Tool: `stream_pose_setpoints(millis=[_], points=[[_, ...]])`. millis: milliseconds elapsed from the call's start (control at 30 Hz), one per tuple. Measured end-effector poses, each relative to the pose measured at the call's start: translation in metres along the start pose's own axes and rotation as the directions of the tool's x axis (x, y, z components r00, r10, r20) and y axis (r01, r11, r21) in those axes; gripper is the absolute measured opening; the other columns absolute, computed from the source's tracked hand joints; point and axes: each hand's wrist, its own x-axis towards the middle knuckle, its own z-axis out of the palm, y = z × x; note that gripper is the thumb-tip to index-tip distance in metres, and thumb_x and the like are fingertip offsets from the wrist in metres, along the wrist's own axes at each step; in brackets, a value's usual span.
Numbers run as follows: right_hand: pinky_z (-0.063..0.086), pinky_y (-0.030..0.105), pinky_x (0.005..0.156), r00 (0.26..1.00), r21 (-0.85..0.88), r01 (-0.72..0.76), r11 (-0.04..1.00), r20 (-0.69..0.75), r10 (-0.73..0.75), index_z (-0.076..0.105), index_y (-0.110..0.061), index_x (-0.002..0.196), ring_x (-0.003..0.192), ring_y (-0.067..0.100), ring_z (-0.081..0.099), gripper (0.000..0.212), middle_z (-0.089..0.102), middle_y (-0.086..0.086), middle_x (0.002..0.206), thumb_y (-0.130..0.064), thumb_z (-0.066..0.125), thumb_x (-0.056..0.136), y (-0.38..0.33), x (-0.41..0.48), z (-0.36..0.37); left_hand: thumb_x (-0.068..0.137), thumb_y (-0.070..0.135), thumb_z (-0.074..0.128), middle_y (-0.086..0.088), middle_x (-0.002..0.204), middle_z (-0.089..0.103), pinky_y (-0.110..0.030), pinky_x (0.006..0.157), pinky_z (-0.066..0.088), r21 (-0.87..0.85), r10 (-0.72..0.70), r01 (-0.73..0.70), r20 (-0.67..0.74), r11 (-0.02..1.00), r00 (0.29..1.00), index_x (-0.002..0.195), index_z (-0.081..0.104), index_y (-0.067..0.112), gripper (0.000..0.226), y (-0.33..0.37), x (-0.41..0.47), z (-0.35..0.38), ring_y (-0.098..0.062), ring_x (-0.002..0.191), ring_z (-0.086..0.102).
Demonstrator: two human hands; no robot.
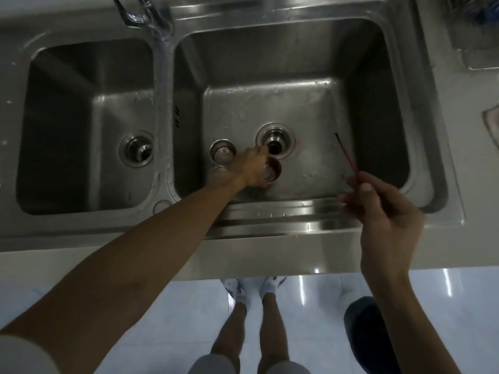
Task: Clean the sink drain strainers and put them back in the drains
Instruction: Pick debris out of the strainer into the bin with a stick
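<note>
Now we reach our left hand into the right basin, fingers clamped on a strainer basket just beside the open drain | second strainer basket stands on the basin floor, left of that drain | right hand pinches a thin red stick above the front rim.

One steel strainer is standing upright on the right basin floor; another strainer, tilted, is showing debris inside.
</note>
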Motion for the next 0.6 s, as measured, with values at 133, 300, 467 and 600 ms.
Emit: stream_pose_setpoints(millis=[133, 300, 467, 600], points=[[0.06, 0.028, 0.072, 0.991, 0.13, -0.132, 0.983, 0.006, 0.133, 0.07, -0.005, 0.115, 0.08, 0.025, 0.074, 0.02, 0.076, 0.01, 0.103, -0.008, 0.057, 0.1, -0.003, 0.016, 0.003, 0.07, 0.03, 0.088, -0.019, 0.138, 0.051, -0.048, 0.099, 0.049, 0.031, -0.014, 0.013, 0.041, 0.999, 0.999, 0.138, 0.041, 0.004, 0.087, 0.001, 0.006, 0.002, -0.036, 0.122, 0.054], [0.059, 0.027, 0.073, 0.943, 0.364, -0.33, 0.871, 0.08, 0.323, 0.066, -0.008, 0.11, 0.084, 0.02, 0.073, 0.017, 0.075, 0.011, 0.099, -0.001, 0.056, 0.099, -0.011, 0.036, 0.0, 0.065, 0.033, 0.092, -0.018, 0.134, 0.053, -0.049, 0.097, 0.049, 0.029, -0.028, 0.027, 0.041, 0.999, 0.999, 0.134, 0.043, 0.005, 0.089, 0.003, 0.007, 0.008, -0.036, 0.119, 0.054], [0.058, 0.029, 0.069, 0.906, 0.352, -0.421, 0.836, 0.191, 0.377, 0.063, -0.009, 0.129, 0.072, 0.016, 0.067, 0.032, 0.067, 0.002, 0.088, -0.003, 0.045, 0.102, -0.022, 0.051, -0.006, 0.063, 0.034, 0.093, -0.018, 0.134, 0.053, -0.048, 0.096, 0.049, 0.023, -0.032, 0.031, 0.043, 0.999, 0.999, 0.133, 0.042, 0.007, 0.091, 0.004, 0.006, 0.012, -0.037, 0.119, 0.052], [0.056, 0.031, 0.064, 0.912, 0.283, -0.399, 0.872, 0.224, 0.345, 0.067, -0.011, 0.12, 0.067, 0.019, 0.063, 0.031, 0.063, 0.001, 0.082, -0.004, 0.044, 0.1, -0.038, 0.067, -0.011, 0.062, 0.047, 0.091, -0.015, 0.139, 0.048, -0.047, 0.1, 0.047, -0.041, -0.067, 0.069, 0.054, 0.997, 0.996, 0.14, 0.04, 0.009, 0.1, 0.004, -0.002, 0.002, -0.035, 0.124, 0.05]])
